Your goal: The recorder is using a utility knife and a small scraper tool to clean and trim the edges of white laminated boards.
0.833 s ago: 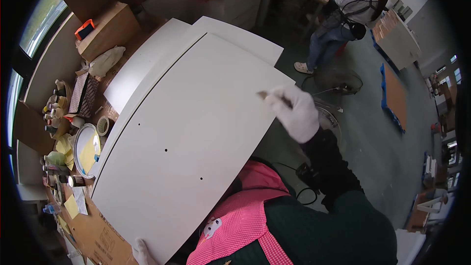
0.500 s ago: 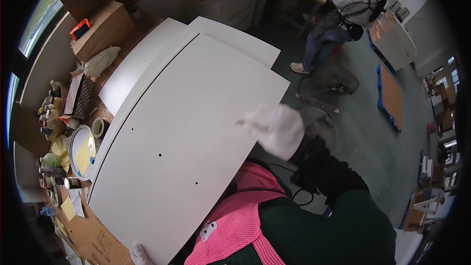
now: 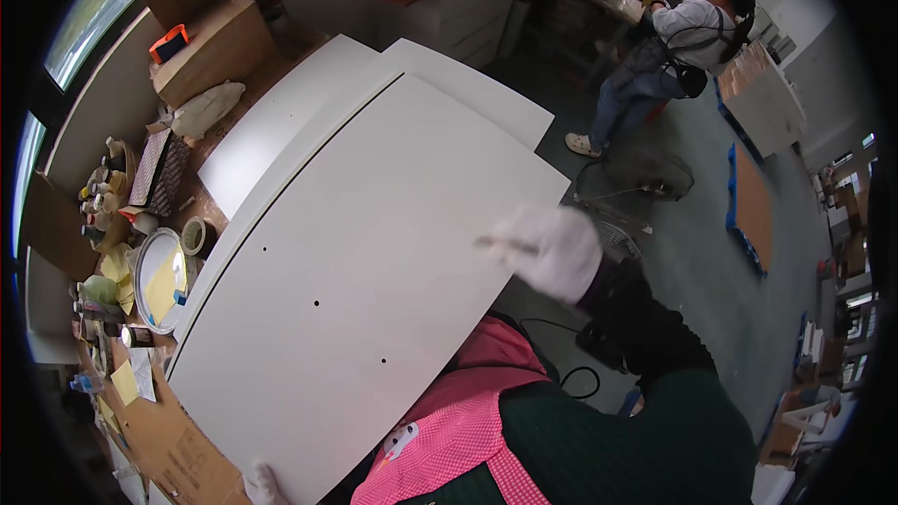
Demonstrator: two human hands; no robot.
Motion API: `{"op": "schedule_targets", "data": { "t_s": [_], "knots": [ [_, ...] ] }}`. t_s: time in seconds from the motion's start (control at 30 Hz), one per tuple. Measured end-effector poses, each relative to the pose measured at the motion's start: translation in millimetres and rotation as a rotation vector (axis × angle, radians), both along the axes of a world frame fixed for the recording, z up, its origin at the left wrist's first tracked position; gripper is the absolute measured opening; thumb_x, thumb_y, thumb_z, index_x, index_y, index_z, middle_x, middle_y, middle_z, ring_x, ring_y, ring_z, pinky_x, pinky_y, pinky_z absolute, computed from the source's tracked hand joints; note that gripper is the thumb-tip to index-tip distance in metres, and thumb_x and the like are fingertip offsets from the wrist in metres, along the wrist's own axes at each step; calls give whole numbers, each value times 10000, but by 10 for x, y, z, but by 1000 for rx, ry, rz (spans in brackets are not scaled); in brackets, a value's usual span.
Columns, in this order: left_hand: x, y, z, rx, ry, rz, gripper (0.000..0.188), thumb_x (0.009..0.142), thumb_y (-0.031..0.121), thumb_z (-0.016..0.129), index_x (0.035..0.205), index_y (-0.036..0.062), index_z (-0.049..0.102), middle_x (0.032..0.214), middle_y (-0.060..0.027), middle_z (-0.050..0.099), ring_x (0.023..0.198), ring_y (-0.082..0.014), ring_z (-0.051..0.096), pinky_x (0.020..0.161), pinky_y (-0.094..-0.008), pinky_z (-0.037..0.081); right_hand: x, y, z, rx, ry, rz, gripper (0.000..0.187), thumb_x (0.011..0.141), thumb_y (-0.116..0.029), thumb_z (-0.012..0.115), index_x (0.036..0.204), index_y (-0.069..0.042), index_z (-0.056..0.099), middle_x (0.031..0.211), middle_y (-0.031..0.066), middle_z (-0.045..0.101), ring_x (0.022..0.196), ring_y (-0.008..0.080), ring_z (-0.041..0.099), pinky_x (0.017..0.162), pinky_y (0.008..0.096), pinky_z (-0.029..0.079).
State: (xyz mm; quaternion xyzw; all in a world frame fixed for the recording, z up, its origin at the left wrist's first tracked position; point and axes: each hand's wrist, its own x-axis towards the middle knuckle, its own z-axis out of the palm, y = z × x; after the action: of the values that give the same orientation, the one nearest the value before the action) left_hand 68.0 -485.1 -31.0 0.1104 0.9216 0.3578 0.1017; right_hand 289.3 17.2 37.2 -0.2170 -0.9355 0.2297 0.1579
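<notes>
I see white gloves, a black cuff behind the right hand, dark green sleeve beyond, pink checked apron between both gloves.

A hand could pass over the left and middle of the large flat white panel with small dark holes. At its right edge, the white-gloved right hand is in the way; the white-gloved left hand blocks the near edge. Left of the panel, a round pale tray, a beige tape roll and clustered small bottles crowd passage. Rightward, a hand could move above the green floor, short of the dark caged fan.
</notes>
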Motion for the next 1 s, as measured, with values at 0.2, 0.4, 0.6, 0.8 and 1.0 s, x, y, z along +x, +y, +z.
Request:
{"op": "schedule_targets", "data": {
  "t_s": [0.2, 0.4, 0.6, 0.8, 1.0],
  "knots": [
    [-51, -84, -152, -2, 60, -47, 296, 986, 240, 571, 1083, -14, 686, 979, -203, 689, 852, -312, 638, 785, -401, 529, 557, 858, 55, 191, 60, -559, 167, 823, -175, 681, 937, -59, 719, 878, 129, 678, 818, 302, 666, 722, 373, 527],
    [-57, -155, -132, -95, 93, -47, 252, 985, 187, 568, 1097, -7, 683, 987, -199, 686, 860, -308, 636, 788, -393, 533, 320, 450, 64, -42, 6, -231, 219, 823, -161, 684, 1024, -85, 729, 877, 130, 677, 846, 289, 664, 737, 361, 528],
    [-30, -76, -30, 14, -13, -12, 300, 985, 217, 569, 1097, -45, 666, 1019, -219, 678, 899, -320, 630, 820, -403, 520, 382, 492, 110, -62, 43, -281, 228, 818, -100, 681, 1035, -49, 726, 743, 94, 618, 644, 164, 604, 595, 300, 461],
    [-23, 57, 85, -40, -91, 86, 391, 999, 283, 544, 1110, -79, 639, 1103, -252, 643, 980, -349, 601, 888, -427, 487, 390, 570, 39, 78, 30, -456, 210, 801, -118, 688, 1005, -92, 730, 739, 93, 605, 662, 244, 621, 614, 341, 490],
    [-67, -54, 14, -36, -100, 65, 374, 1004, 263, 535, 1125, -77, 634, 1103, -251, 639, 983, -348, 599, 891, -424, 488, 339, 486, 103, 25, -87, -408, 221, 799, -110, 689, 1016, -95, 730, 765, 95, 628, 676, 252, 626, 623, 332, 496]
  ]
}}
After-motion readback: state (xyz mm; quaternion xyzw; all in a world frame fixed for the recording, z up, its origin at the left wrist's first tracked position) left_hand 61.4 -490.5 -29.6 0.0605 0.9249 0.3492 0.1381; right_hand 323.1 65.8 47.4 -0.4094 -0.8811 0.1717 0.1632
